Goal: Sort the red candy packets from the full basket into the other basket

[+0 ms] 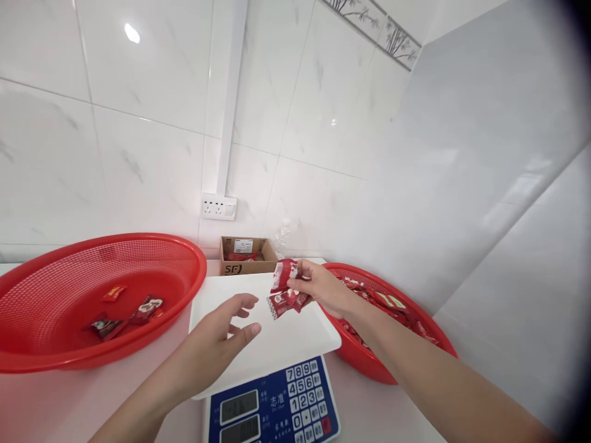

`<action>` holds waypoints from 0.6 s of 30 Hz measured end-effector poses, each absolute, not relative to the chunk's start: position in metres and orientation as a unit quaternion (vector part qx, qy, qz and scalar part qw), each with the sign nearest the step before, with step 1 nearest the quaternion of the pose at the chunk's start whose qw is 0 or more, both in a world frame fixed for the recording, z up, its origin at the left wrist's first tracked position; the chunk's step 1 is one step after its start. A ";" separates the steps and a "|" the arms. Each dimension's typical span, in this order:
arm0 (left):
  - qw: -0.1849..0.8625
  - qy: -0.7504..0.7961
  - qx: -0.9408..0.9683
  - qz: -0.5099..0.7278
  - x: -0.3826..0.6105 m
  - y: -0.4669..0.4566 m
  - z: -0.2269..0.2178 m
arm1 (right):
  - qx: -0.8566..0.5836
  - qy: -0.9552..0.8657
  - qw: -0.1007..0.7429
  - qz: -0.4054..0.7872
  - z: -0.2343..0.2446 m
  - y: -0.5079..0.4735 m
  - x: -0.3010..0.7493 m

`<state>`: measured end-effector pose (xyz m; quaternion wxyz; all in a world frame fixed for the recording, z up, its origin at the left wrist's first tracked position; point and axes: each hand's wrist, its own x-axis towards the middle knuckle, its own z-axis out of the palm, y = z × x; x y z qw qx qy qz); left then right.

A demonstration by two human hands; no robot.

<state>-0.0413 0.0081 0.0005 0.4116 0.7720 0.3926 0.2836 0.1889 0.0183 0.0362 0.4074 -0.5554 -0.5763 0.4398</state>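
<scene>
Several small red-and-white wrapped snack packets (285, 277) are pinched in my right hand (318, 286), above the right part of a white weighing tray (272, 354). My left hand (220, 338) hovers over the tray's left side, fingers curved and apart, with nothing in it. The tray sits on a digital scale (277, 403) with a blue keypad panel and two grey displays. Beyond my right wrist, a red basket (369, 369) holds many red packets, partly hidden by my forearm.
On the left stands a large red mesh basket (152, 246) with a few packets (148, 307) inside. A cardboard box (249, 266) with red items stands behind the tray against the tiled wall. Above it is a wall socket (219, 207).
</scene>
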 end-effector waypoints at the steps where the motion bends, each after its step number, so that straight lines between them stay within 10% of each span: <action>1: 0.412 0.395 0.771 0.281 -0.040 0.009 -0.001 | -0.542 -0.566 0.399 0.477 0.033 0.018 0.178; 6: 0.423 0.414 0.751 0.293 -0.041 0.020 -0.012 | -0.517 -0.547 0.382 0.535 0.019 0.022 0.147; 11: 0.300 0.461 0.784 0.288 -0.044 0.025 -0.014 | -0.570 -0.630 0.394 0.350 0.009 0.025 0.156; 18: 0.189 0.424 0.862 0.202 -0.039 0.017 -0.014 | -0.644 -0.740 0.140 0.132 0.014 0.003 0.180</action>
